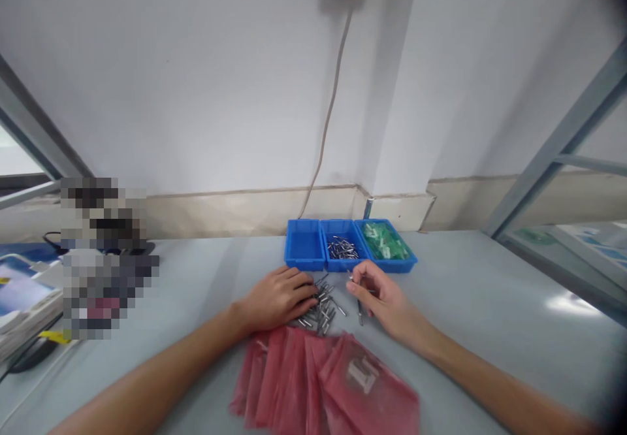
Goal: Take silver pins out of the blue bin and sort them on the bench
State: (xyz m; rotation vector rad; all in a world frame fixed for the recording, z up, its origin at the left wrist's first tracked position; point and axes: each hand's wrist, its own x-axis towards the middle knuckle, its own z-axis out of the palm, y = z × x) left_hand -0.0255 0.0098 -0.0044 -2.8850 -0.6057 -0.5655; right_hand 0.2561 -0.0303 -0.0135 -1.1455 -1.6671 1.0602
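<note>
My left hand (283,296) lies palm down over the left side of a loose pile of thin metal pins (323,311), its fingers stretched out and touching them. To the right of the pile, my right hand (382,298) is closed in a pinch on metal pins (360,311), one pointing down below the fingers; how many it holds is hidden. Several red plastic bags (289,383) lie overlapped in front of the pile. Through the rightmost bag (377,396) small pale pieces show.
Behind the hands, three joined blue bins stand by the wall: a left bin (304,266) with nothing visible inside, a middle bin (345,266) with metal pins, and a right bin (399,267) with green bags. Cables and a white device (34,304) occupy the table's left side.
</note>
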